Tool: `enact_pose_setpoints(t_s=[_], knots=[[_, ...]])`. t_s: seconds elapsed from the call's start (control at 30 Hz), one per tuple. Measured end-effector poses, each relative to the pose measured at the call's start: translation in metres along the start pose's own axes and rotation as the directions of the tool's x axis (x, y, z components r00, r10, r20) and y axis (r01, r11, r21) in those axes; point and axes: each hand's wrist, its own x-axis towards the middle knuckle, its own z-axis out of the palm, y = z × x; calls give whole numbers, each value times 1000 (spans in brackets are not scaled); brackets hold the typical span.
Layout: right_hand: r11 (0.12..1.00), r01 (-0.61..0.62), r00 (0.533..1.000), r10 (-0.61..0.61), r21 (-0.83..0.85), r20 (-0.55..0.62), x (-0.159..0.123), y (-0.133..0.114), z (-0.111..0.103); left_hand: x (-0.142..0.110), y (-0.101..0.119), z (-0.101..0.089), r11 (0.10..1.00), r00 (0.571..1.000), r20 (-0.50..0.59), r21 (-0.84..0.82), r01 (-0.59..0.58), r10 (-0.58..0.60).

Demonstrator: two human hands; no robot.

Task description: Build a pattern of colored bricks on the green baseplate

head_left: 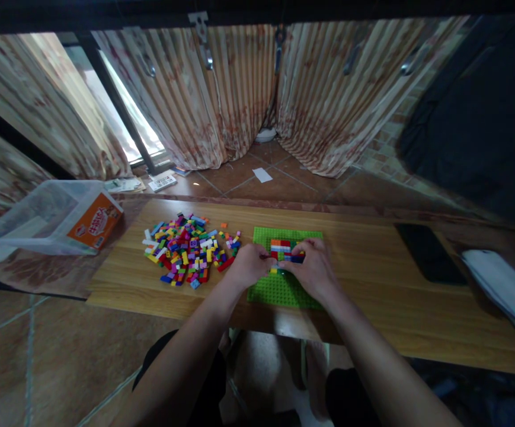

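A green studded baseplate (266, 293) lies on the wooden table, with several toy bricks (280, 244) in red, white, blue and orange built up in its middle. My left hand (252, 264) comes in from the left, thumb and forefinger pinched at the front of this build on a small pale toy brick that they mostly hide. From the right, my right hand (313, 267) curls over the build, its fingers on the toy bricks and its thumb reaching towards my left fingertips. Part of the build is covered by my fingers.
Left of the baseplate spreads a heap of loose coloured bricks (186, 246). A clear plastic bin (48, 207) with an orange label stands beyond the table's left end. On the right of the table (364, 296) lies a black phone-like slab (428, 252), near a white object (501, 284).
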Motion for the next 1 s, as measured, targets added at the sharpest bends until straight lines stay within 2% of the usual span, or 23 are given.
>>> enact_pose_setpoints(t_s=[0.2,0.37,0.6,0.83,1.0], knots=[[992,-43,999,43,-121,-6,0,4,3,0,-1,4,996,998,10,-56,64,-63],[985,32,999,-30,-170,12,2,13,4,-3,-2,7,997,997,-22,-40,70,-71],[982,30,995,-11,-185,103,8,19,2,-9,-1,11,993,991,-127,115,-32,46],[984,76,983,-47,-160,179,11,26,-1,-9,-1,5,992,998,-45,124,-34,40],[987,46,972,-8,-156,236,15,29,-4,-4,-1,6,960,996,-40,273,-63,77]])
